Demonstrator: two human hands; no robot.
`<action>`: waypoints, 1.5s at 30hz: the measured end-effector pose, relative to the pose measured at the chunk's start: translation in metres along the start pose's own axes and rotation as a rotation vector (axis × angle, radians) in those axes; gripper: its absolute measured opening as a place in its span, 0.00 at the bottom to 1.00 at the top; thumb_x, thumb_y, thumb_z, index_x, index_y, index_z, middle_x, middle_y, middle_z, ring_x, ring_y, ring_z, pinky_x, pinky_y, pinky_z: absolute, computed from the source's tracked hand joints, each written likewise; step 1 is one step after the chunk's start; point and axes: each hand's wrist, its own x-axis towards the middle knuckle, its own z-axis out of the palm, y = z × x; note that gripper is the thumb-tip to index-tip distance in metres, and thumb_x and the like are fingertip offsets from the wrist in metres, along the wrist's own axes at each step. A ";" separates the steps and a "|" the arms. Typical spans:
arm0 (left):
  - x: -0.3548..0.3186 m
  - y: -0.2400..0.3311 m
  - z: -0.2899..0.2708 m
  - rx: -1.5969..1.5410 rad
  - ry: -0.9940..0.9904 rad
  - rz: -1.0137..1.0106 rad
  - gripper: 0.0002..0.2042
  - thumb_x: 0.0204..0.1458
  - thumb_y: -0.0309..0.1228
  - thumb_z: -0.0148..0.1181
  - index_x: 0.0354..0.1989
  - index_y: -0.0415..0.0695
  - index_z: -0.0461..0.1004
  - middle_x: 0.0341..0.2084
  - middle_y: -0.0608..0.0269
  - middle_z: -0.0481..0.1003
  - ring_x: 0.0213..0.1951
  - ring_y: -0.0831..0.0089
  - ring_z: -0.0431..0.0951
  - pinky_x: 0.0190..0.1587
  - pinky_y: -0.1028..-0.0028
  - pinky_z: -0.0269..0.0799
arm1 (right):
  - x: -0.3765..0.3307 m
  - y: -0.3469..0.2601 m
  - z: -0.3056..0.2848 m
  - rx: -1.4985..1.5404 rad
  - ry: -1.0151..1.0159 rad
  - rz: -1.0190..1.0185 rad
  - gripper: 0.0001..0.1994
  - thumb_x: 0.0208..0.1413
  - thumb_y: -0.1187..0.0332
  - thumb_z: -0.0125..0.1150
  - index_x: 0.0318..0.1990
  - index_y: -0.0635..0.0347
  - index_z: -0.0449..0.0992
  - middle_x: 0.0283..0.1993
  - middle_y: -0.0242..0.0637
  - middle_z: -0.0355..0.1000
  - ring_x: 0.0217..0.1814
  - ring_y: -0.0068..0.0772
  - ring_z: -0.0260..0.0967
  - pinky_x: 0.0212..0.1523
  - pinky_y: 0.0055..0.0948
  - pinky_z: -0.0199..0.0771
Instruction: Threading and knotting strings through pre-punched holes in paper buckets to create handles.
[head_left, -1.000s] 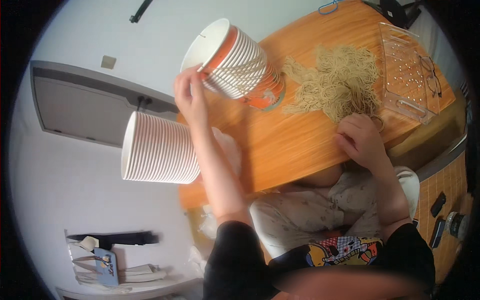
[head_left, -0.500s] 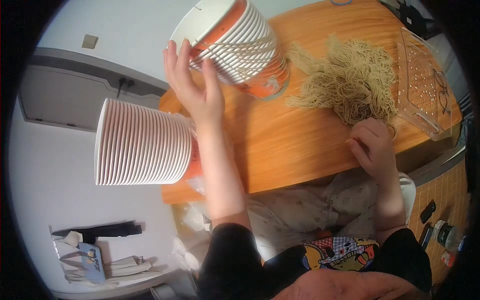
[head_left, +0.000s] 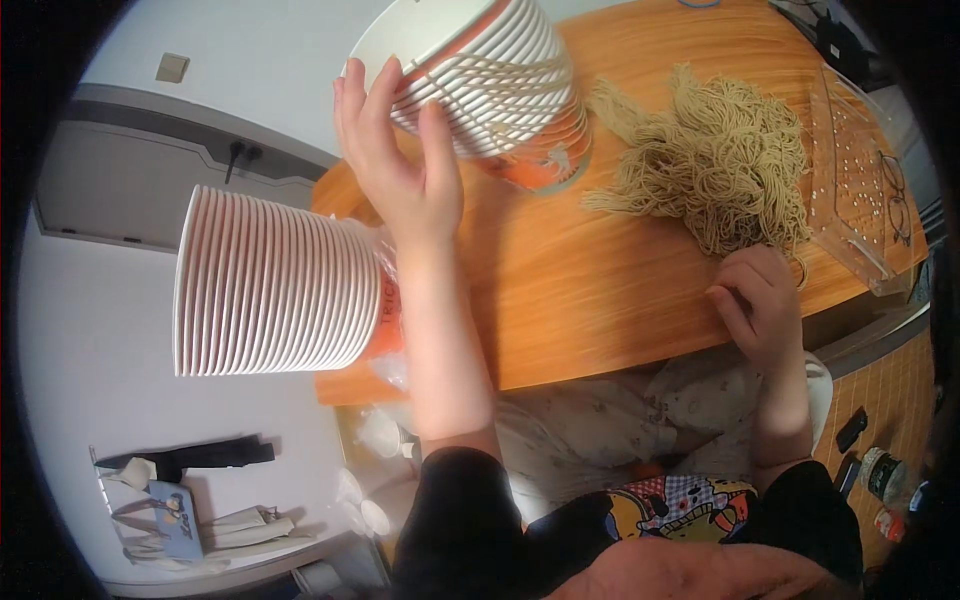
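A stack of white-and-orange paper buckets (head_left: 510,85) lies tilted at the table's far edge, with beige cord (head_left: 500,72) wound round its side in several strands. My left hand (head_left: 400,165) is at its rim, fingers stretched and thumb apart, fingertips touching the buckets. To the right, a loose heap of beige cord (head_left: 730,150) spreads over the table. My right hand (head_left: 762,305) rests at the heap's near edge with its fingers curled in; what they hold, if anything, is hidden.
Left of my forearm, a second stack of paper buckets (head_left: 275,285) lies on its side, partly in clear plastic. A clear tray (head_left: 850,180) with small white beads stands on the wooden table (head_left: 560,320) at the right, eyeglasses (head_left: 895,200) beside it. Bottles (head_left: 885,475) stand lower right.
The view has shifted slightly. The orange band near the far stack's rim looks narrower. My left hand remains at that rim, and my right hand stays curled by the cord heap.
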 end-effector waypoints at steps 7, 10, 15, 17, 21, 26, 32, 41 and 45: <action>-0.001 0.000 -0.003 0.023 -0.031 -0.001 0.19 0.57 0.28 0.55 0.58 0.44 0.67 0.62 0.51 0.61 0.66 0.56 0.56 0.66 0.60 0.50 | 0.000 0.000 0.002 -0.014 0.020 -0.009 0.07 0.46 0.70 0.64 0.28 0.60 0.71 0.31 0.38 0.70 0.35 0.44 0.67 0.37 0.37 0.63; -0.001 -0.001 -0.004 0.034 -0.030 0.005 0.18 0.57 0.28 0.55 0.57 0.44 0.67 0.62 0.51 0.62 0.66 0.56 0.57 0.66 0.60 0.51 | 0.000 0.000 0.001 -0.017 0.012 -0.013 0.07 0.47 0.70 0.64 0.28 0.60 0.71 0.31 0.38 0.70 0.35 0.44 0.67 0.37 0.38 0.63; -0.001 -0.002 -0.003 0.039 0.000 0.012 0.17 0.57 0.28 0.55 0.55 0.44 0.69 0.59 0.52 0.66 0.63 0.57 0.61 0.64 0.62 0.54 | -0.001 0.001 0.002 -0.020 0.004 -0.011 0.07 0.47 0.69 0.64 0.28 0.60 0.71 0.31 0.38 0.70 0.35 0.44 0.67 0.37 0.37 0.63; 0.000 -0.004 -0.004 0.065 0.002 0.029 0.15 0.57 0.28 0.55 0.54 0.45 0.71 0.56 0.53 0.69 0.62 0.57 0.64 0.63 0.63 0.57 | -0.001 0.001 0.002 -0.026 0.017 -0.017 0.07 0.48 0.69 0.64 0.27 0.60 0.71 0.32 0.38 0.70 0.35 0.44 0.67 0.37 0.36 0.63; 0.000 -0.006 -0.003 0.069 0.033 0.032 0.14 0.57 0.28 0.56 0.52 0.45 0.72 0.55 0.54 0.71 0.61 0.57 0.65 0.62 0.63 0.58 | 0.000 0.000 0.002 -0.019 0.011 -0.013 0.07 0.48 0.69 0.64 0.28 0.60 0.71 0.31 0.38 0.70 0.35 0.44 0.67 0.38 0.37 0.63; -0.001 -0.007 -0.001 0.047 0.033 0.037 0.14 0.56 0.28 0.57 0.51 0.45 0.72 0.54 0.55 0.71 0.60 0.58 0.65 0.61 0.63 0.58 | -0.001 0.001 0.004 -0.029 0.021 -0.010 0.07 0.47 0.69 0.63 0.28 0.60 0.71 0.31 0.38 0.70 0.35 0.44 0.66 0.37 0.37 0.62; -0.003 -0.006 0.001 0.069 0.047 0.016 0.13 0.56 0.28 0.57 0.50 0.44 0.73 0.52 0.56 0.72 0.59 0.58 0.66 0.61 0.64 0.58 | -0.001 0.001 0.002 -0.031 0.009 -0.008 0.07 0.48 0.69 0.63 0.27 0.60 0.71 0.31 0.38 0.70 0.34 0.44 0.66 0.37 0.36 0.62; 0.003 -0.003 0.000 0.026 0.063 0.036 0.11 0.56 0.26 0.57 0.47 0.43 0.73 0.49 0.57 0.74 0.58 0.58 0.67 0.60 0.64 0.60 | -0.001 -0.002 0.000 -0.028 0.045 -0.028 0.07 0.49 0.69 0.63 0.27 0.60 0.71 0.30 0.37 0.69 0.35 0.44 0.66 0.37 0.37 0.64; 0.006 0.005 -0.026 -0.028 -0.138 -0.140 0.18 0.53 0.27 0.60 0.54 0.43 0.71 0.59 0.47 0.65 0.64 0.56 0.61 0.64 0.62 0.55 | -0.002 -0.002 0.003 -0.015 0.073 -0.046 0.07 0.49 0.69 0.62 0.27 0.60 0.71 0.29 0.37 0.69 0.34 0.44 0.66 0.36 0.37 0.63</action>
